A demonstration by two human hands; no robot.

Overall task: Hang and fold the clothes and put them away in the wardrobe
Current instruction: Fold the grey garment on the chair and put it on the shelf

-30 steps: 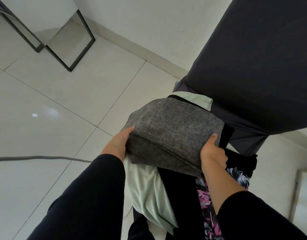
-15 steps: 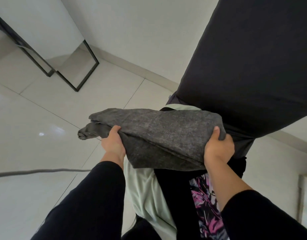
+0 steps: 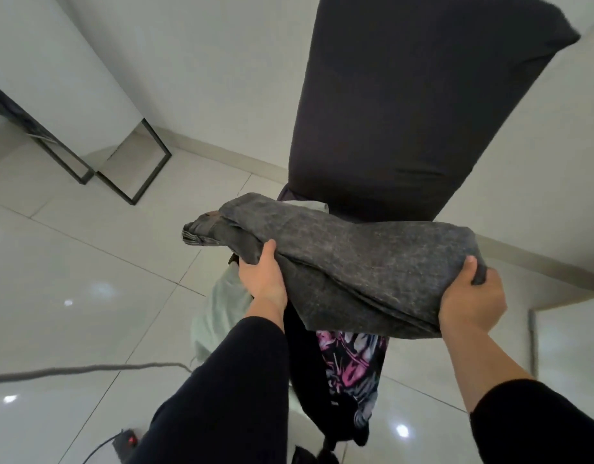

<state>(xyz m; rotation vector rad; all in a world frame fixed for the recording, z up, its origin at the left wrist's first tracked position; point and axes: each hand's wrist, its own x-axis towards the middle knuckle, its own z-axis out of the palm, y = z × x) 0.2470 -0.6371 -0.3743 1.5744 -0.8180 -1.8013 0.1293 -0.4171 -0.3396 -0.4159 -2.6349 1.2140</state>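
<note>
A folded dark grey garment (image 3: 349,262), denim-like, is held level in front of me. My left hand (image 3: 264,279) grips its left part with the thumb on top, and a rolled end sticks out past it to the left. My right hand (image 3: 469,296) grips its right end, thumb pressed into the cloth. Beneath it a pile of clothes lies on a seat: a pale green garment (image 3: 218,309), a black one (image 3: 302,356) and a pink floral one (image 3: 349,356).
A tall chair back in a dark cover (image 3: 406,105) rises just behind the pile. A black-framed mirror (image 3: 135,162) leans on the wall at left. A grey cable (image 3: 88,368) crosses the glossy tiled floor, and a power strip (image 3: 126,443) lies at the bottom.
Both hands have lifted the grey garment up off the pile and stretched it out lengthwise. The view has tilted up, showing more of the chair back.
</note>
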